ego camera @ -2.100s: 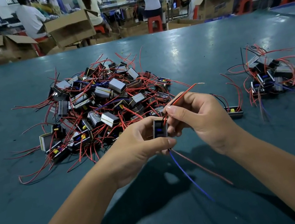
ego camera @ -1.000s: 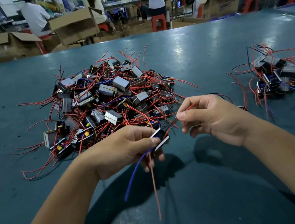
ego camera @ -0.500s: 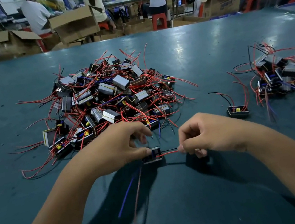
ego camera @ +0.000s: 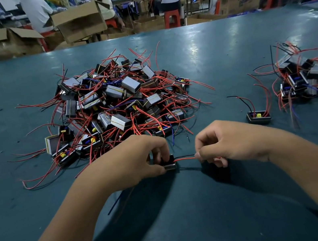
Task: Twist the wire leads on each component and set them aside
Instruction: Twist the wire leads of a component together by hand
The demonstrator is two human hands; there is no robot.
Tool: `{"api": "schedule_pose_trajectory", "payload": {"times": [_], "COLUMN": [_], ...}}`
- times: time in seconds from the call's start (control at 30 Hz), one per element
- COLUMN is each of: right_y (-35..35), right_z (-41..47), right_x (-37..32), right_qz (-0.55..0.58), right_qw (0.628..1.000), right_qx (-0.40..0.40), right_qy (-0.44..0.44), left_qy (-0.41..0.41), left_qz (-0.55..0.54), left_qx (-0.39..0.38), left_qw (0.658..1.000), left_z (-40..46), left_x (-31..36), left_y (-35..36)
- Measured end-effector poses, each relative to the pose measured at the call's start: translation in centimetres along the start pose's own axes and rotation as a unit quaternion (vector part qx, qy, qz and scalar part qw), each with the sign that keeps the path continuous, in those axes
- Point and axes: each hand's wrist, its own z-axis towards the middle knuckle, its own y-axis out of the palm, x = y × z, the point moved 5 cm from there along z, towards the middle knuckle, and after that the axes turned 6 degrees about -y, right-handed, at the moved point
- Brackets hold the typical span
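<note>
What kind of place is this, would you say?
Likely an electronics assembly workshop: a big pile of wired components on a long green table, workers on red stools at benches behind, open cardboard boxes.

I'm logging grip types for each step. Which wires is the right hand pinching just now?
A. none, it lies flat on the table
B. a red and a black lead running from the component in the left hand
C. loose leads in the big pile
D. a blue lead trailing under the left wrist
B: the right hand pinches the red and black leads, which stretch from the small component gripped by the left hand.
</note>
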Motion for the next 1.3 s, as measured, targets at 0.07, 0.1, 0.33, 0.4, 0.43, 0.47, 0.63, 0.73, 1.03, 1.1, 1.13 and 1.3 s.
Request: {"api": "schedule_pose_trajectory", "payload": {"times": [0.07, 0.1, 0.33, 0.4, 0.43, 0.47, 0.63, 0.73, 1.03, 1.1, 1.13, 1.3], "right_y": [-0.1, -0.2, -0.2, -0.1, -0.1, 0.0, 0.0, 0.1, 1.0, 1.4, 1.6, 1.4], "right_z": [0.0, 0.0, 0.1, 0.1, 0.1, 0.2, 0.6, 0.8, 0.9, 0.9, 0.9, 0.8], "right_x": [0.0, 0.1, 0.4, 0.4, 0.4, 0.4, 0.4, 0.5, -0.6, -1.0, -1.0, -0.7], "right_qz": [0.000, 0.002, -0.015, -0.029, -0.034, -0.036, -0.035, -0.035, 0.081, 0.087, 0.092, 0.098], "right_qw": [1.000, 1.000, 0.997, 0.995, 0.994, 0.993, 0.989, 0.987, 0.991, 0.992, 0.992, 0.993], "right_qx": [0.010, 0.019, 0.052, 0.064, 0.069, 0.074, 0.113, 0.125, 0.106, 0.093, 0.087, 0.065], "right_qy": [0.012, 0.020, 0.063, 0.076, 0.079, 0.082, 0.089, 0.090, 0.007, -0.015, -0.020, -0.022], "left_qy": [0.010, 0.014, 0.002, 0.001, 0.000, -0.001, -0.015, -0.018, 0.028, 0.048, 0.046, 0.025], "left_qz": [0.004, 0.006, 0.018, 0.024, 0.026, 0.027, 0.054, 0.065, 0.020, -0.018, -0.018, -0.046], "left_qx": [-0.004, -0.008, -0.029, -0.033, -0.035, -0.036, -0.037, -0.036, 0.100, 0.136, 0.128, 0.062], "left_qw": [1.000, 1.000, 0.999, 0.999, 0.999, 0.999, 0.998, 0.997, 0.994, 0.989, 0.991, 0.997], "left_z": [-0.1, -0.2, -0.4, -0.5, -0.5, -0.6, -0.8, -0.8, -0.7, -0.4, -0.2, 0.3], "left_x": [-0.1, -0.2, -0.4, -0.4, -0.4, -0.4, -0.6, -0.7, 1.1, 2.2, 2.4, 1.7], "left_y": [0.1, 0.1, -0.1, -0.1, -0.2, -0.2, -0.3, -0.5, -1.6, -1.3, -0.9, 0.1]}}
